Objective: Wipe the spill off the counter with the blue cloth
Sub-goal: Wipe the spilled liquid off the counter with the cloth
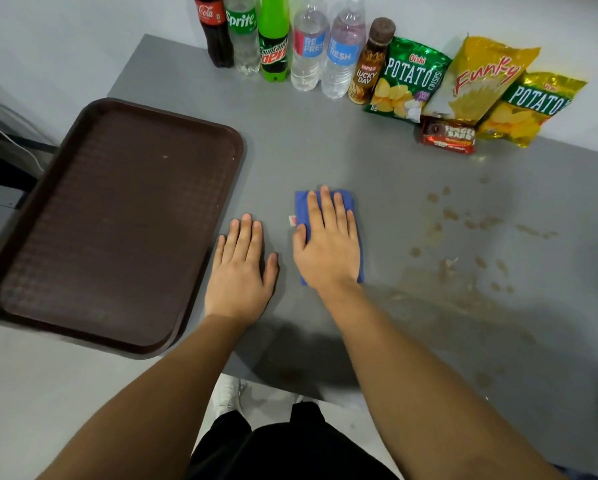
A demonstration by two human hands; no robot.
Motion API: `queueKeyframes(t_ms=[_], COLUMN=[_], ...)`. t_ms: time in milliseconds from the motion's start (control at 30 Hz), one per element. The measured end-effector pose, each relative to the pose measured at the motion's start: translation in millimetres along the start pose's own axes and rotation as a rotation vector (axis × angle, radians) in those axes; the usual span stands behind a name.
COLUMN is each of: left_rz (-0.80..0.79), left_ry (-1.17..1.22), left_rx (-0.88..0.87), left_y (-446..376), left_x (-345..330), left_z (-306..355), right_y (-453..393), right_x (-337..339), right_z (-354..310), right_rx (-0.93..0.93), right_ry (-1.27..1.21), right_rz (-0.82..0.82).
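blue cloth (342, 202), brown tray (117, 220), grey counter (359, 150)

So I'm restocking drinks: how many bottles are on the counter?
6, in a back-edge row: Coca-Cola, Sprite, Mountain Dew, two Refresh waters, Kopiko Lucky Day. None seem hidden.

A matte grey rectangular tabletop (325, 147) stands over a pale, smooth, light-grey floor (48, 46), evenly lit with soft shadows

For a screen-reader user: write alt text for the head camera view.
The right hand presses flat on a folded blue cloth on a grey counter, left of a brownish spill; the left hand rests flat beside it. An empty brown tray sits left; bottles and snack bags line the back.
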State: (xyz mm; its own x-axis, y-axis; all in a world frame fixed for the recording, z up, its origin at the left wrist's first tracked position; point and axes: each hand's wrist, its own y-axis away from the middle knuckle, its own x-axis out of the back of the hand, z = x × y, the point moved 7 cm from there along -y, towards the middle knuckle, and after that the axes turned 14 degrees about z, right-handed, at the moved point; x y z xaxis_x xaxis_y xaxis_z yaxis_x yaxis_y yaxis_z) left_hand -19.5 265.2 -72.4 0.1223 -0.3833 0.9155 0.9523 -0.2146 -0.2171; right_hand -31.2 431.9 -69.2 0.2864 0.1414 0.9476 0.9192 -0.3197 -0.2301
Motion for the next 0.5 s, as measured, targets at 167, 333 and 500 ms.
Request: queueKeyframes(t_ms=[167, 333, 500], left_rz=[-0.002, -0.001, -0.012], left_ry=[0.004, -0.005, -0.008], left_rx=[-0.012, -0.023, -0.025], left_y=[2, 1, 2], left_x=[-2, -4, -7], left_z=[-2, -3, -5], right_y=[-14, 1, 53], right_x=[2, 9, 25], right_z=[23, 55, 72], right_rx=[-0.047, -0.142, -0.189], right_ry=[-0.008, 0.025, 0.049], right_rz=[0.022, 0.034, 0.07])
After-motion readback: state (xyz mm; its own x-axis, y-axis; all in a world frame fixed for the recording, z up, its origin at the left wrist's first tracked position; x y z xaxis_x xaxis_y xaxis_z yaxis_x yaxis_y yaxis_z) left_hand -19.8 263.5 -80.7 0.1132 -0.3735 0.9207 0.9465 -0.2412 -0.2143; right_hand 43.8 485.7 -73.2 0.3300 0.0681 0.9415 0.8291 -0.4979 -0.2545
